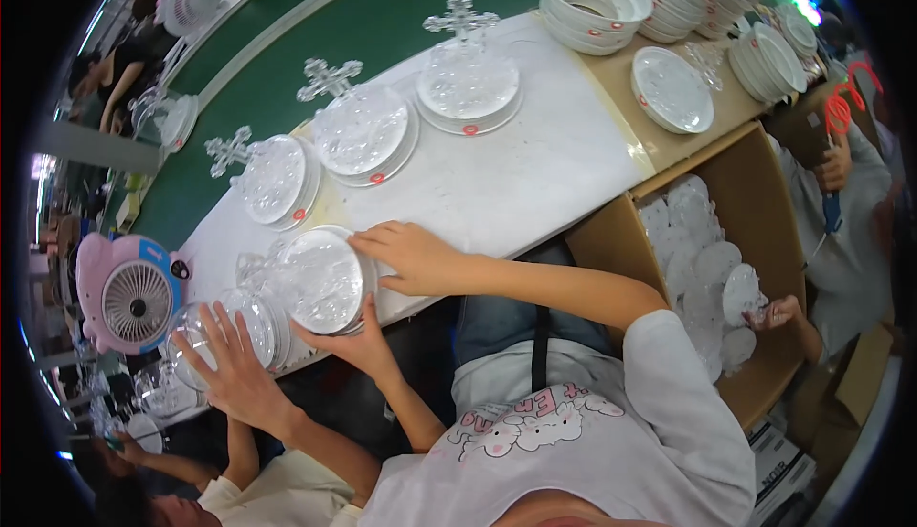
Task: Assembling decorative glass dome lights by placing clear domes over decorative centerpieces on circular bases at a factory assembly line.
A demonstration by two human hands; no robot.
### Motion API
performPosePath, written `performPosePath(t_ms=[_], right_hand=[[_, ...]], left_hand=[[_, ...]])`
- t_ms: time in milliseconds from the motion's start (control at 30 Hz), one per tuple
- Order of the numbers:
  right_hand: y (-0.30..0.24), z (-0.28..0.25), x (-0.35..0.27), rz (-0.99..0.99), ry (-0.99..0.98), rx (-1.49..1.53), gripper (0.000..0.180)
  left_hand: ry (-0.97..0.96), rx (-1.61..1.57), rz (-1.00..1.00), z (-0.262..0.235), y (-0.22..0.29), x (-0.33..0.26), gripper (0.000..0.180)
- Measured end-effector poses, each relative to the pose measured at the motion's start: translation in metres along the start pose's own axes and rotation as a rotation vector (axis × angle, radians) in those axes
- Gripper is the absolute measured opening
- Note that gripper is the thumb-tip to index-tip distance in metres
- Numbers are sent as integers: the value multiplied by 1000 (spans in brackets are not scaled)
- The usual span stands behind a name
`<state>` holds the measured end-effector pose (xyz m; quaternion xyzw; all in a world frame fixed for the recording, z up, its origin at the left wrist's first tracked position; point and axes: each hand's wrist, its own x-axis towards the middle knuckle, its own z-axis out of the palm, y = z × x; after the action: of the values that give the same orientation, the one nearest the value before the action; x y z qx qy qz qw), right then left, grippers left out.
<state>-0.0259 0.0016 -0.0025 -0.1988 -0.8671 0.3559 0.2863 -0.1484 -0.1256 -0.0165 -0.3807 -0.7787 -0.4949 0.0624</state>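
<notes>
A round white base (330, 293) with a clear moulded plastic piece on top is between my two hands at the near edge of the table. My left hand (358, 344) grips its near rim, thumb up on one side and fingers along the edge. My right hand (411, 258) is closed on the right rim, its fingertips on the top edge. Beyond lie three similar white bases, a left one (272, 183), a middle one (368, 130) and a far one (468, 83), each with a clear ornate cross at its far end.
At left, a co-worker's hand (234, 369) touches a clear dome (205, 336) beside a pink fan (134, 293). White bowl-like rings (597, 6) are stacked at the far right. A cardboard box (745, 193) of white discs stands at my right, where another person holds a blue screwdriver (831, 212).
</notes>
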Motion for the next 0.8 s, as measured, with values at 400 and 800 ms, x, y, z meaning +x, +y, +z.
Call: performPosePath(t_ms=[400,800], right_hand=[[1,-147,-106,234,377,-279,28],[59,-248,-174,414,1092,-765,26]], left_hand=[[58,18,-36,13,0,16,113],[142,163,346,0,23,-6,81]])
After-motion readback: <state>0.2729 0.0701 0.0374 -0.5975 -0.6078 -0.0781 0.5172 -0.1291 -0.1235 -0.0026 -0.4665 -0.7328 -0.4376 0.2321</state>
